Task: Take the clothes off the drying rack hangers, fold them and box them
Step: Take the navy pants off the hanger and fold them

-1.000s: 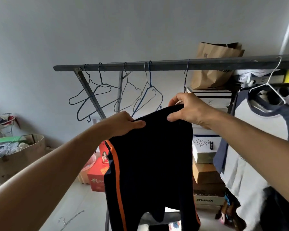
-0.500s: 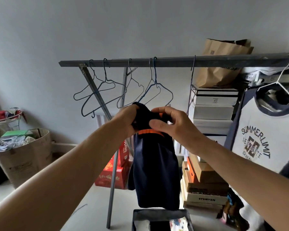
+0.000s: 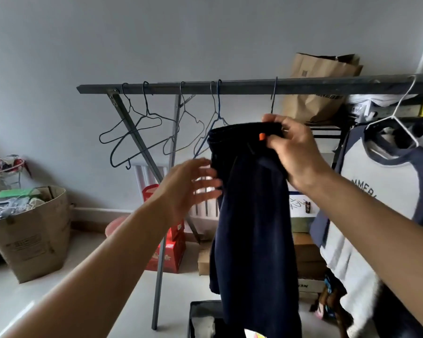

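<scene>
A dark navy garment with orange trim [image 3: 252, 228] hangs folded lengthwise in front of me. My right hand [image 3: 291, 147] pinches its top edge beside a small orange patch. My left hand [image 3: 188, 186] is spread open just left of the cloth, fingertips at its left edge, gripping nothing. Behind runs the grey drying rack bar [image 3: 230, 86] with several empty wire hangers [image 3: 142, 132]. A white and navy raglan shirt [image 3: 381, 181] hangs on a white hanger [image 3: 396, 118] at the right. A dark storage box [image 3: 200, 320] sits on the floor under the garment.
Stacked cardboard and shoe boxes [image 3: 308, 259] stand behind the rack, with a brown paper bag [image 3: 320, 89] on top. Red gift boxes [image 3: 169, 252] sit by the rack leg [image 3: 160, 276]. A cluttered cardboard box [image 3: 32, 230] stands at the left on the pale floor.
My left hand has let go of the garment and opened beside it. My right hand alone now holds the garment's top edge, raised and shifted right.
</scene>
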Available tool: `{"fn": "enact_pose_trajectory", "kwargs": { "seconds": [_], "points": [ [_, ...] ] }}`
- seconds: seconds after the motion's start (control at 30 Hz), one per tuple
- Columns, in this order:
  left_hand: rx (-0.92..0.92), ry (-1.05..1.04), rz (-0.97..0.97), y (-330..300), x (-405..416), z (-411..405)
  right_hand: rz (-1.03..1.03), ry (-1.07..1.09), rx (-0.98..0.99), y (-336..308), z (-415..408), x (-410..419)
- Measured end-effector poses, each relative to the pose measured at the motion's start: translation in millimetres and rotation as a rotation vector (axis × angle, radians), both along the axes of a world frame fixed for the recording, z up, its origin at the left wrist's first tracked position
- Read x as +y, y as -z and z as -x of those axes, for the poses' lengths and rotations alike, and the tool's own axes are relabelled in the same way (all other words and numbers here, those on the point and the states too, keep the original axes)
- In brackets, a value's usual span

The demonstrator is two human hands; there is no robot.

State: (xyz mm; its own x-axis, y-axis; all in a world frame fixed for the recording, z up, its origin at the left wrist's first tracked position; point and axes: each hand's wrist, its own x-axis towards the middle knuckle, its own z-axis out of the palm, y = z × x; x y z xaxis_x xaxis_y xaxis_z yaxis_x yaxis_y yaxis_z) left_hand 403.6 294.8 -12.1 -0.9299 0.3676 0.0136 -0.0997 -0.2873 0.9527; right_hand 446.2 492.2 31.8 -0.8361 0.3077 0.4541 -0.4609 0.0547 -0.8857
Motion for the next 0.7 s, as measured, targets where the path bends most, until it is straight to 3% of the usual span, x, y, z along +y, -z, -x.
{"fn": "enact_pose_trajectory", "kwargs": {
  "seconds": [0.1, 0.2, 0.33, 0.5, 0.7],
  "points": [
    [-0.099, 0.123, 0.158, 34, 3, -8, 0.070, 0.043, 0.049, -18, -10, 20],
    [-0.180, 0.210, 0.191, 59, 25, -17, 0.065, 0.115, 0.078, -30, -21, 41],
    [0.033, 0.272, 0.117, 62, 67, -20, 0.085, 0.123, 0.042, -35, -40, 61],
    [0.327, 0.273, 0.210, 43, 115, -28, 0.118, 0.111, 0.048, -34, -60, 88],
    [0.296, 0.330, 0.033, 46, 131, -29, 0.135, 0.130, 0.043, -32, -84, 122]
  ]
}}
